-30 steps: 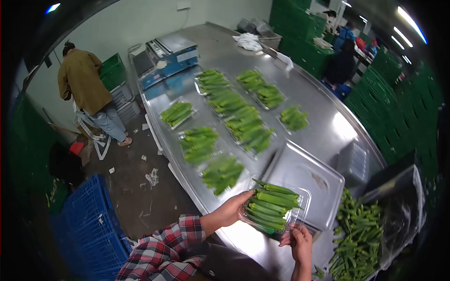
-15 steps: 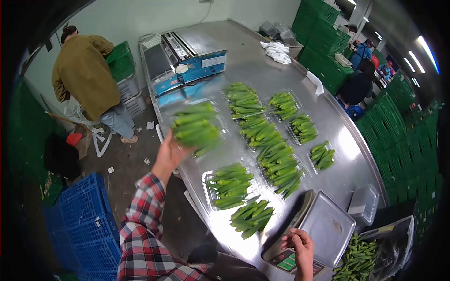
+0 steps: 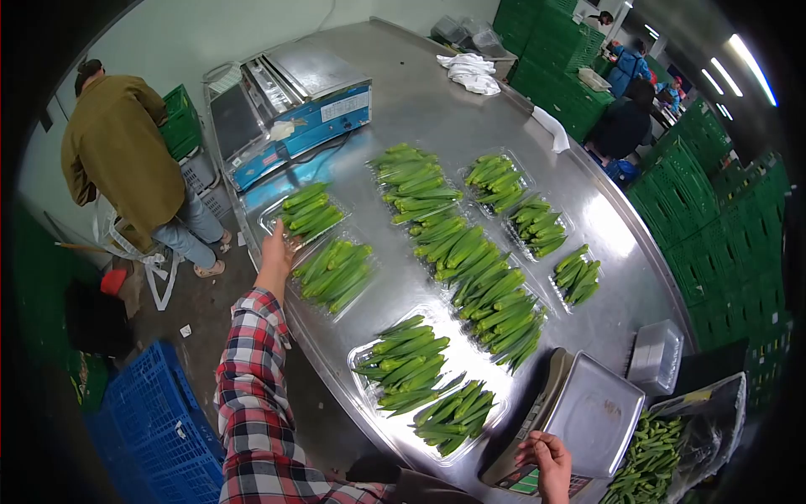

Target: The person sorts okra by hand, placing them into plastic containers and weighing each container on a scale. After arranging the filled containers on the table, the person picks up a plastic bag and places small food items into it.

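My left hand [image 3: 275,254] grips the near edge of a clear plastic tray of okra [image 3: 311,210] at the left side of the steel table. Just below it lies another tray of okra [image 3: 336,273]. My right hand [image 3: 547,460] is loosely closed, thumb near the fingertips, with nothing visible in it. It hovers by the front of the weighing scale [image 3: 596,412], whose steel pan holds nothing. A tray with two bunches of okra [image 3: 403,361] lies between my hands. More trays of okra [image 3: 470,252] stand in rows at the table's middle.
A blue wrapping machine [image 3: 302,126] sits at the far left. Beside the scale are stacked clear trays [image 3: 656,357] and a bag of loose okra [image 3: 646,458]. White cloths [image 3: 470,74] lie at the back. A person in a brown jacket [image 3: 126,147] stands left; green crates [image 3: 680,202] rise right.
My left hand has carried the tray of okra left and away from me, down to the table's left edge, uncovering the tray below. My right hand stays by the scale. The view has shifted slightly.
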`<state>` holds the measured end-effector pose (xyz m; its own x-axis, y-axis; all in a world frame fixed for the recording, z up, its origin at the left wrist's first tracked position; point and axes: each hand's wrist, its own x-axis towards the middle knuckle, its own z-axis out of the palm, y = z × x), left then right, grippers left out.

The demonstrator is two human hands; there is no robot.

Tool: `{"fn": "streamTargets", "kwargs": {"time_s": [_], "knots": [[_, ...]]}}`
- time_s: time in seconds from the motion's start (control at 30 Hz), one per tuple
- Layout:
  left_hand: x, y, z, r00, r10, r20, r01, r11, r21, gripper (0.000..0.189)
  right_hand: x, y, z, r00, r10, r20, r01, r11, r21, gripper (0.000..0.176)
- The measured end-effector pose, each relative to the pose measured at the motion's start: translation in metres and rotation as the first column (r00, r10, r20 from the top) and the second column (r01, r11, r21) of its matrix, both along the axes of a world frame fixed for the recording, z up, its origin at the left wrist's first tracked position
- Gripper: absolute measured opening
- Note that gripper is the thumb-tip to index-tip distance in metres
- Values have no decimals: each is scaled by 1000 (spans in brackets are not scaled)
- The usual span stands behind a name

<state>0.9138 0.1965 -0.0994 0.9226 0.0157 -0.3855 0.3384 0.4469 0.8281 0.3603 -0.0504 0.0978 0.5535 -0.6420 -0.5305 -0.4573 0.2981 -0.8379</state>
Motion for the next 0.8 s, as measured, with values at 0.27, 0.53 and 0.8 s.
{"fn": "streamTargets", "kwargs": {"time_s": [0.27,0.53,0.8], "knots": [[48,52,-44,915,-250,316,-142,535,833,56,-30,-34,-1,996,-84,13,84,957,-279,25],[-184,-1,66,768,-233,596,-249,749,614,50,-113,-191,-24,968,-236,81,156,319,-935,17],[-446,-32,144,730,-600,328,280,700,657,41,-161,-348,-69,736,-404,-543,-424,349,-836,26]]}}
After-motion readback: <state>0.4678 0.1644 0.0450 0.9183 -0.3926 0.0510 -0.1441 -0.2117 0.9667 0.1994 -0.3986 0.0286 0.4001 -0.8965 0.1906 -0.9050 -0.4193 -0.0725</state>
